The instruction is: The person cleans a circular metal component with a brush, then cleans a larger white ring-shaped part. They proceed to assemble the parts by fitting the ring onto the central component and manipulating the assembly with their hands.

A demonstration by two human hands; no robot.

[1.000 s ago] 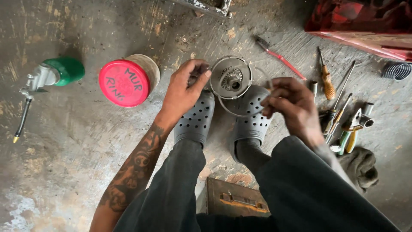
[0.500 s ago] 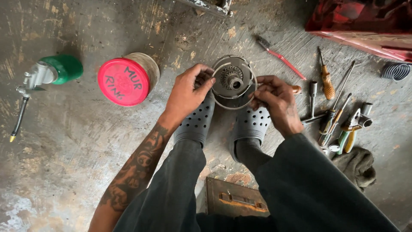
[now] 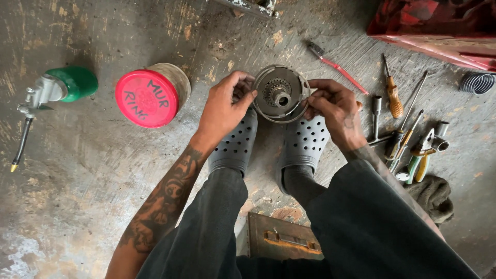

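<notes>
Round metal clutch assembly (image 3: 280, 94), toothed hub at centre, held above my grey clogs (image 3: 235, 142): my left hand (image 3: 223, 109) grips its left rim, my right hand (image 3: 337, 111) pinches the thin wire ring (image 3: 289, 119) at its right. Red-lidded tin (image 3: 147, 98) stands left on the concrete floor (image 3: 77, 181); screwdrivers (image 3: 393, 95) lie right.

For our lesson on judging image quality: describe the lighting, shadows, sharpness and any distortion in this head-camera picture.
Head view: soft, even light, no glare; the left hand, right hand and round metal part are sharp; a faint shadow lies beside the red-lidded can; the red box in the top right corner sits in darker shade; wide-angle stretch shows in the legs at the bottom edge.
</notes>
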